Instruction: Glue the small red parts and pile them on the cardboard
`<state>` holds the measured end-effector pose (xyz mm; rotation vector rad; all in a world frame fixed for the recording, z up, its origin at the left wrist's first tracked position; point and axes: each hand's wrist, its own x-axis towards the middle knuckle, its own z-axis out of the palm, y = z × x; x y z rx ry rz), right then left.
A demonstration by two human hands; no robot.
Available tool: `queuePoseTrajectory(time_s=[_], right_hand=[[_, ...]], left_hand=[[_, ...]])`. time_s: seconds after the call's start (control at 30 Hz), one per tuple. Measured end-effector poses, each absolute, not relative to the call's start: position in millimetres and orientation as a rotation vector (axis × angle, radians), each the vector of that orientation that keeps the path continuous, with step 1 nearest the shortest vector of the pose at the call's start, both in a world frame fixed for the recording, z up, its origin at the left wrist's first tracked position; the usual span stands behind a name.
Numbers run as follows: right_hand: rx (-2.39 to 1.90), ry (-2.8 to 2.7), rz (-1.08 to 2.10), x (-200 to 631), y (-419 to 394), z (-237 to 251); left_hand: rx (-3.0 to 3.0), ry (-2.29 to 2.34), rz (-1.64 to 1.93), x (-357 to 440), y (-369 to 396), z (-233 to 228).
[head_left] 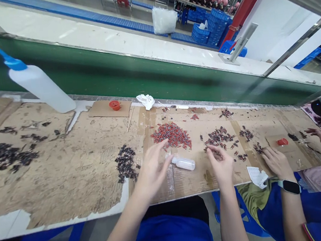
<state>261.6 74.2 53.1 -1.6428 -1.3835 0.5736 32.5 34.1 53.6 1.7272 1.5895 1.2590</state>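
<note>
Meanwhile, at a cardboard-covered workbench [69,185], the left hand [151,171] reaches with fingers spread and empty toward a heap of small red-and-dark cylindrical parts [171,135], just behind a small clear plastic bottle [184,163] lying on its side. To the bottle's right, the right hand [222,165] curls loosely beside dark scattered pieces [218,136]; whether it pinches one cannot be told. Sorting appears under way; picking from the heap would demand a fine pinch. A co-worker's hand [275,161] rests further right.
</note>
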Motion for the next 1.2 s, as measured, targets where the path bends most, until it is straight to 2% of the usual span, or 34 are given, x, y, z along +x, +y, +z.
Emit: queuePoseTrajectory(time_s=[0.07,0.13,0.23,0.37,0.53,0.73,0.9,1.2], right_hand=[[-1.653,-1.535,0.378,267,74,53],[-1.574,-1.778,0.339,261,70,55],[-1.45,-2.11,0.48,244,63,55],[-1.403,-2.231,0.609,233,62,52],[-1.471,-1.889,0.841,236,62,53],[-1.35,-1.351,1.052,237,63,49],[-1.268,-0.878,1.188,238,66,39],[-1.231,-0.701,1.284,226,58,34]], left_hand=[[1.852,1.775,1.098,11,26,50],[1.9,1.983,0.887,-1,16,46],[1.873,2.216,0.653,1,3,39],[1.841,2.248,0.622,14,-4,33],[1.949,2.202,0.735,11,-3,17],[2.119,2.157,1.042,-2,-11,-5],[2.105,2.153,1.001,-14,-12,-5],[2.187,1.727,1.163,7,11,2]])
